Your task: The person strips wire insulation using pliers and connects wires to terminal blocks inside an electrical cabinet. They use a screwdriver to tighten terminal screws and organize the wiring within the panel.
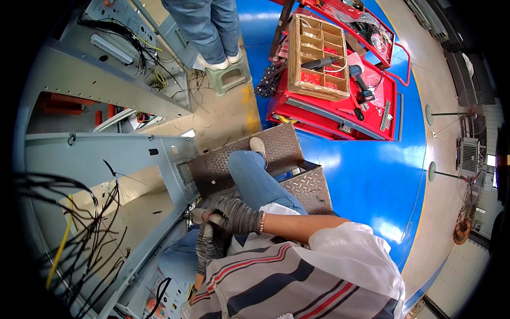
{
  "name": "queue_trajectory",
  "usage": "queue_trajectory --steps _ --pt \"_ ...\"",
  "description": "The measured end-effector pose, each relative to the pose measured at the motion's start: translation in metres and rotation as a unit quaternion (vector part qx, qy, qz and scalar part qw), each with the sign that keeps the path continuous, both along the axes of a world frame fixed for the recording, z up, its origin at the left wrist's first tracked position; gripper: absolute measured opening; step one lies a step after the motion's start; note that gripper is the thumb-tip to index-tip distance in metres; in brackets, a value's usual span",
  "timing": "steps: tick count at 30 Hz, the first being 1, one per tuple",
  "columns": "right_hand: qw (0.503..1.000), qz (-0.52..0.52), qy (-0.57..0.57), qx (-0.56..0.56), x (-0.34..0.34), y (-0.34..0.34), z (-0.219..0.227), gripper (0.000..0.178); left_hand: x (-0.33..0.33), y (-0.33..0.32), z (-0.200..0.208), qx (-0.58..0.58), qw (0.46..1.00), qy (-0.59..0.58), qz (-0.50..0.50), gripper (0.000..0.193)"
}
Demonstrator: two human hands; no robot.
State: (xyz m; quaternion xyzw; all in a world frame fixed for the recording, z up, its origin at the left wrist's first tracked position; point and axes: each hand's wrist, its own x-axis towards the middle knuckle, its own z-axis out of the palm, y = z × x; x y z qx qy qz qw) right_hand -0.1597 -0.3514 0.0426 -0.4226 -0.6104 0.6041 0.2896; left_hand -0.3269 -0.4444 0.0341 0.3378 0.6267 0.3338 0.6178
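Observation:
My right hand (238, 215), in a grey knitted glove, is closed with its fingers bent toward my left hand, in front of my lap. My left hand (206, 248), gloved the same way, points upward just beneath it, with its fingers drawn together. The two hands meet at the fingertips. Whatever they hold between them is too small and too covered to make out. Left of the hands is the edge of a grey metal cabinet frame (172, 223). A bundle of loose black wires (101, 228) hangs inside that frame, with a yellow wire (59, 247) among them.
Below my legs are brown checkered metal steps (284, 143). A red tool cart (319, 119) bears a wooden compartment box (295, 85) of small parts and a cordless drill (358, 80). Someone in jeans (204, 26) stands on a green stool (231, 77). Another open cabinet (122, 80) stands far left.

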Motion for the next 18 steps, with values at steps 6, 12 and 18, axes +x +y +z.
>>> queue_trajectory --steps 6,12,18 --pt "0.98 -0.159 -0.111 0.051 0.059 0.063 -0.084 0.018 -0.028 0.025 -0.002 -0.127 0.95 -0.236 0.159 0.039" --pt "0.888 -0.272 -0.351 -0.117 0.191 0.081 -0.24 0.031 -0.04 0.053 0.001 -0.174 0.955 -0.117 0.209 0.021" --pt "0.803 -0.257 -0.489 -0.222 0.22 0.11 -0.227 0.019 -0.044 0.046 -0.005 -0.204 0.955 -0.109 0.185 0.016"
